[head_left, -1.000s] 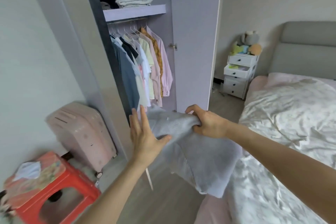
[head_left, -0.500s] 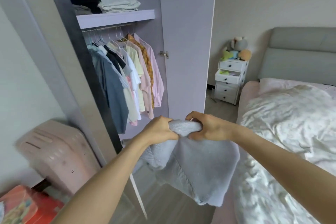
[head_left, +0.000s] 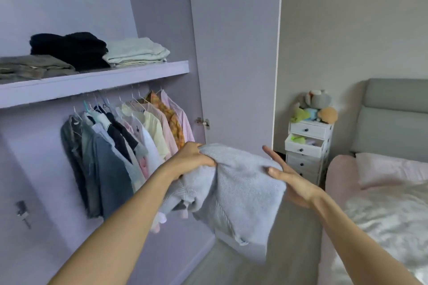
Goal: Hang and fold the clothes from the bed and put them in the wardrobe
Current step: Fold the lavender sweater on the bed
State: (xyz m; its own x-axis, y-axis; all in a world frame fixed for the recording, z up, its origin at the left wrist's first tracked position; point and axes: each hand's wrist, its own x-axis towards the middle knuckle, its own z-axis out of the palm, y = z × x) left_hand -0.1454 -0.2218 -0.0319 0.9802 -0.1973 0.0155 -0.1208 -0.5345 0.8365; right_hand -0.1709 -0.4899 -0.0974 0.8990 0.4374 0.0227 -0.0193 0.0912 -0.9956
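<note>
At the open wardrobe (head_left: 162, 18), I carry a folded pale blue-grey knit garment (head_left: 240, 187) in mid-air at the centre of the frame, in front of the wardrobe door and below the level of the shelf (head_left: 97, 81) that runs across the upper left. The step in hand, as I judge it, is the putting away: the garment looks bundled and folded, not meant for a hanger, and the shelf already bears three folded stacks, a grey-brown pile (head_left: 32, 67) at the far left, a black pile (head_left: 69, 50) beside it and a pale cream pile (head_left: 136, 52) at the right end. My left hand (head_left: 193, 157) grips the garment's upper left edge, fingers curled tight into a bunched handful of the knit. My right hand (head_left: 287, 176) lies flat and open against the garment's right side, fingers straight and pointing up-left, the thumb pressing on the front of the fabric while the palm supports it from behind; it steadies and does not clutch. The lower part of the garment hangs loose toward the bottom centre of the frame. Below the shelf, a row of hung shirts (head_left: 129, 141) fills the rail in the centre left. The bed (head_left: 382, 215) with its crumpled cover sits at the lower right, well apart from the garment. The next move, I judge, calls for lifting the bundle up and left to shelf height and setting it down level, likely on or beside one of the stacks, without letting the loose lower folds spill open.
</note>
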